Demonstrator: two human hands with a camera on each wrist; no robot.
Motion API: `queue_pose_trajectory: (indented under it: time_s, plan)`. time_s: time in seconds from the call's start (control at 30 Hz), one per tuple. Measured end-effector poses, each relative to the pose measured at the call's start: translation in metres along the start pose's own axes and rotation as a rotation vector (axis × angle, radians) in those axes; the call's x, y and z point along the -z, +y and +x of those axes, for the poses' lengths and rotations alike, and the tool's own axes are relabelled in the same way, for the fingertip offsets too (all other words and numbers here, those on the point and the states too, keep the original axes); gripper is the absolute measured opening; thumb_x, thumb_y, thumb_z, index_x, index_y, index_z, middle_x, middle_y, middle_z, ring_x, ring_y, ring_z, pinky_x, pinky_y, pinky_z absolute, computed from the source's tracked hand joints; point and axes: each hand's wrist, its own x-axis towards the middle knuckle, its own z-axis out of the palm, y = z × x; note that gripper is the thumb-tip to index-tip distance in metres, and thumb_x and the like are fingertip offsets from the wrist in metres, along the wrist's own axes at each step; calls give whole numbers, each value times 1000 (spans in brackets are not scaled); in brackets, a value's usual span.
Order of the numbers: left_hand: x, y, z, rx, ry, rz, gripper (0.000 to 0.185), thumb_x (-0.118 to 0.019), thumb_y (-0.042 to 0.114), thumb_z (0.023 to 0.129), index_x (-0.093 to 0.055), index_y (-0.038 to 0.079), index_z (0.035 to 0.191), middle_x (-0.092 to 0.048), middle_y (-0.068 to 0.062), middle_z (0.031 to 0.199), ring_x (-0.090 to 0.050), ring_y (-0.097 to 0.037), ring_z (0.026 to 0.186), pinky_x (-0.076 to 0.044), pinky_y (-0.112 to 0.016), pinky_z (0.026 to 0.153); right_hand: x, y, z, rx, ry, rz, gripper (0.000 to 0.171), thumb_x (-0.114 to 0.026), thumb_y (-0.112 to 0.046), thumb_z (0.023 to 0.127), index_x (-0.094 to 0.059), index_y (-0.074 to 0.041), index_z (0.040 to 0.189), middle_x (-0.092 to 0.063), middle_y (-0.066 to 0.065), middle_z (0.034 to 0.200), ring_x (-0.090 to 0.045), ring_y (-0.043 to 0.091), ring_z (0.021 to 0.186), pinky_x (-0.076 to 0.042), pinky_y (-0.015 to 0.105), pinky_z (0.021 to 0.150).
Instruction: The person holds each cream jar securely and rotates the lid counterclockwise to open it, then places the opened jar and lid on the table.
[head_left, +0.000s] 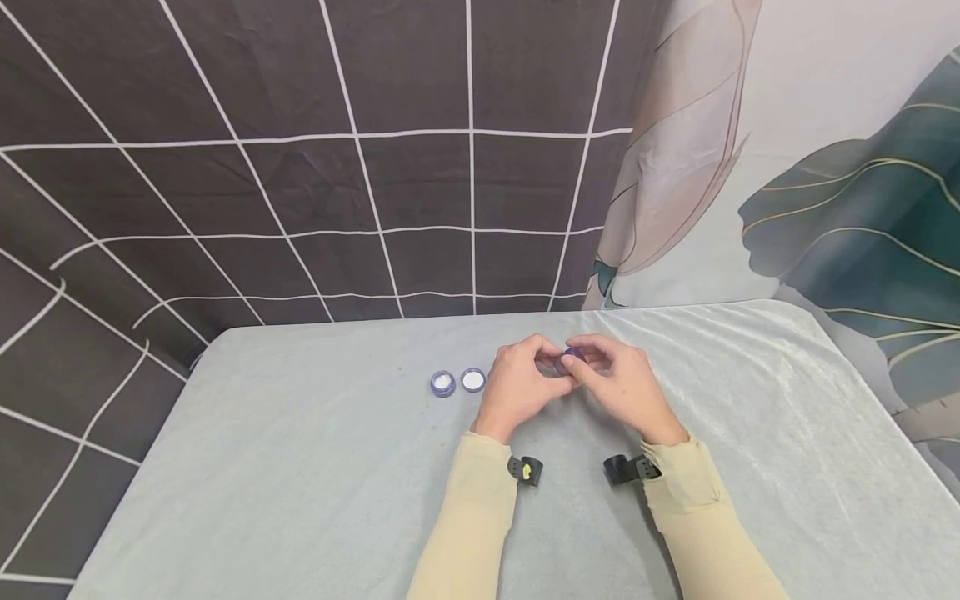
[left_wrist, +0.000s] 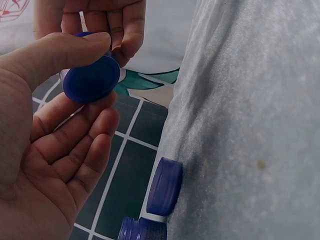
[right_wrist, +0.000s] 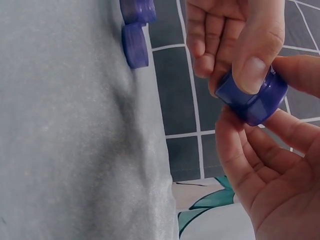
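A small round blue-purple jar (head_left: 573, 354) is held above the grey table cloth (head_left: 315, 483) by both hands. My left hand (head_left: 546, 367) pinches it between thumb and fingers; in the left wrist view its flat blue face (left_wrist: 92, 79) shows under the thumb. From the other side my right hand (head_left: 592, 364) grips the same jar (right_wrist: 252, 95), fingers curled round its rim. Left of the hands, two more small round blue pieces (head_left: 442, 383) (head_left: 473, 380) with white centres lie side by side on the cloth.
A dark curtain with white grid lines (head_left: 300, 167) hangs behind the table, and a leaf-patterned cloth (head_left: 825, 208) at the right. Both forearms in beige sleeves (head_left: 472, 517) lie over the table's near middle, each with a black wrist strap.
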Motion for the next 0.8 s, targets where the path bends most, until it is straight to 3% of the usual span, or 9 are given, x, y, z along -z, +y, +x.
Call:
queue_pose_trajectory:
  time_s: [0.8]
  plan:
    - [3, 1, 0, 39, -2, -54, 32, -88, 28, 75, -72, 15, 100, -75, 7, 93, -69, -6, 86, -52, -24, 80, 6, -1, 0, 46, 64, -14, 31, -70, -22, 94, -70, -2, 119, -75, 11, 101, -72, 26, 90, -56, 48, 80]
